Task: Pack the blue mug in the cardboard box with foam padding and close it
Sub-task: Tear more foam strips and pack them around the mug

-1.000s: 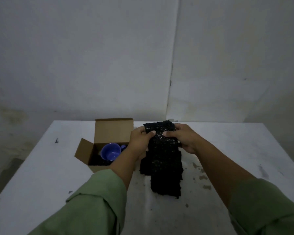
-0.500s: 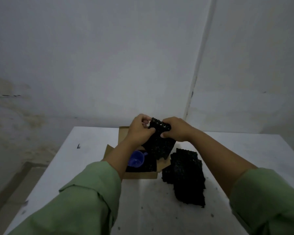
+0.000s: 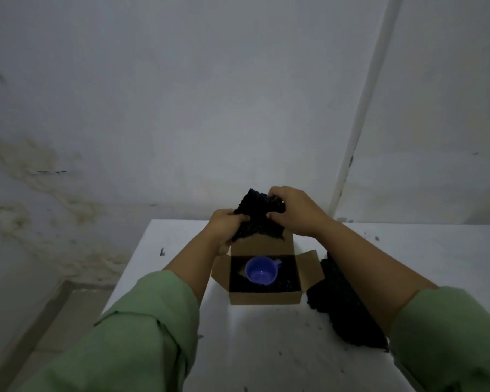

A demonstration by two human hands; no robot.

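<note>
The open cardboard box [image 3: 263, 298] stands on the white table [image 3: 266, 349]. Inside it the blue mug [image 3: 260, 271] sits upright on black foam, handle to the right. A piece of black foam padding [image 3: 256, 219] is held crumpled above the box's far flap. My left hand [image 3: 224, 227] grips its left lower side and my right hand [image 3: 292, 210] grips its top right. The box's flaps are spread outward.
A pile of more black foam [image 3: 340, 301] lies on the table just right of the box, partly under my right forearm. The table's left edge drops to the floor. A white wall with a vertical pipe [image 3: 359, 120] stands behind.
My view has swung so the box now sits centred. Both hands carried the foam piece from the pile to above the box and bunched it up.
</note>
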